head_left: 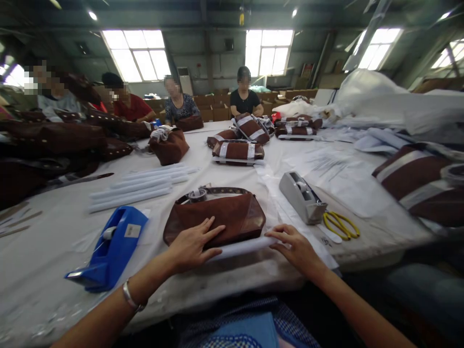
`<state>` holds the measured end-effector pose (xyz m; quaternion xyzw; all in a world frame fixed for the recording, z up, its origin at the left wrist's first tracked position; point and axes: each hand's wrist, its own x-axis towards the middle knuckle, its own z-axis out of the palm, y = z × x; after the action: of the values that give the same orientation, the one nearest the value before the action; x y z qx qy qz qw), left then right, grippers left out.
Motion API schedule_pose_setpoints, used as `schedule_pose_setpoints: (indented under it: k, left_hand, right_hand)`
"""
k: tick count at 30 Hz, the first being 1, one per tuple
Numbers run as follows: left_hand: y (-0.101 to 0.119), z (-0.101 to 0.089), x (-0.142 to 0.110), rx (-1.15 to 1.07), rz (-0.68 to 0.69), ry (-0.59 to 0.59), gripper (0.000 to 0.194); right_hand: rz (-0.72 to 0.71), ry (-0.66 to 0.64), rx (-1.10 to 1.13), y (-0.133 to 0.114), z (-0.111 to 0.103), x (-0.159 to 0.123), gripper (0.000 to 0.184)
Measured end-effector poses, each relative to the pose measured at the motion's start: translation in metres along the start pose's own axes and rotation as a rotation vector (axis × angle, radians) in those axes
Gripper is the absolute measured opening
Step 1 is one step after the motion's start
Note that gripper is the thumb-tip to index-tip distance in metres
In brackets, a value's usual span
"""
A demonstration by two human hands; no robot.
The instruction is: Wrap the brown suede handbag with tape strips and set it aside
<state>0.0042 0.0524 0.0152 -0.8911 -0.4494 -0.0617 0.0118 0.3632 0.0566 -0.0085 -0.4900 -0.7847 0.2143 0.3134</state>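
A brown leather handbag lies flat on the white table in front of me. A white folded paper strip runs along the bag's near edge. My left hand lies flat on the bag's lower left part, fingers stretched out over the strip's left end. My right hand rests at the strip's right end, fingers curled and pressing on it.
A blue tape dispenser stands left of the bag, a grey one right, with yellow-handled scissors beside it. White paper strips lie behind. Wrapped bags and several seated people fill the far side.
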Motion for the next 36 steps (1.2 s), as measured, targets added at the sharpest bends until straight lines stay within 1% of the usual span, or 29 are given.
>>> schedule_pose_setpoints:
  k: [2, 4, 6, 8, 11, 14, 18, 19, 20, 23, 24, 25, 28, 31, 33, 34, 35, 36]
  left_hand:
    - [0.000, 0.000, -0.001, -0.005, 0.003, 0.010, 0.068]
    - [0.001, 0.003, -0.002, -0.010, 0.009, 0.018, 0.075]
    - [0.003, 0.009, -0.004, -0.004, 0.007, 0.043, 0.078]
    - [0.005, 0.019, -0.005, 0.020, -0.005, 0.087, 0.074]
    - [0.010, 0.036, -0.006, 0.088, -0.026, 0.161, 0.070]
    - [0.014, 0.050, -0.009, 0.148, -0.038, 0.212, 0.075]
    - [0.019, 0.059, -0.012, 0.166, -0.050, 0.249, 0.075]
    - [0.019, 0.061, -0.012, 0.169, -0.054, 0.254, 0.073]
    - [0.020, 0.062, -0.013, 0.174, -0.058, 0.256, 0.071]
    - [0.022, 0.064, -0.015, 0.203, -0.059, 0.260, 0.067]
    - [0.024, 0.064, -0.015, 0.213, -0.055, 0.259, 0.066]
    - [0.027, 0.064, -0.014, 0.222, -0.053, 0.259, 0.065]
    - [0.043, 0.061, -0.007, 0.233, -0.098, 0.248, 0.060]
    - [0.060, 0.061, 0.004, 0.216, -0.181, 0.200, 0.051]
    - [0.065, 0.063, 0.010, 0.205, -0.189, 0.196, 0.051]
    - [0.066, 0.065, 0.011, 0.205, -0.182, 0.212, 0.054]
    - [0.065, 0.067, 0.011, 0.208, -0.174, 0.238, 0.057]
    - [0.064, 0.070, 0.011, 0.212, -0.169, 0.267, 0.060]
  right_hand:
    - [-0.009, 0.077, -0.029, -0.001, 0.021, 0.001, 0.026]
    - [-0.014, 0.144, -0.042, -0.002, 0.036, 0.002, 0.027]
    - [-0.013, 0.196, -0.033, -0.003, 0.047, 0.003, 0.026]
    - [-0.002, 0.225, -0.016, -0.003, 0.054, 0.004, 0.025]
    - [0.026, 0.240, -0.017, 0.000, 0.058, 0.002, 0.026]
    - [0.021, 0.240, -0.079, 0.000, 0.055, -0.004, 0.026]
    - [-0.049, 0.297, -0.206, -0.014, 0.046, -0.012, 0.030]
    - [-0.093, 0.290, -0.222, -0.020, 0.045, -0.012, 0.033]
    - [-0.148, 0.252, -0.229, -0.025, 0.046, -0.011, 0.037]
    - [-0.322, 0.040, -0.204, -0.032, 0.057, -0.003, 0.049]
    - [-0.356, -0.005, -0.205, -0.032, 0.062, 0.001, 0.051]
    - [-0.374, -0.023, -0.216, -0.030, 0.067, 0.004, 0.053]
    - [-0.378, 0.000, -0.283, -0.025, 0.077, 0.009, 0.051]
    - [-0.398, 0.032, -0.268, -0.026, 0.076, 0.007, 0.048]
    - [-0.407, 0.050, -0.184, -0.031, 0.071, 0.000, 0.045]
    - [-0.386, 0.058, -0.112, -0.035, 0.068, -0.006, 0.042]
    - [-0.335, 0.068, -0.021, -0.039, 0.066, -0.012, 0.037]
    - [-0.241, 0.085, 0.087, -0.043, 0.064, -0.019, 0.032]
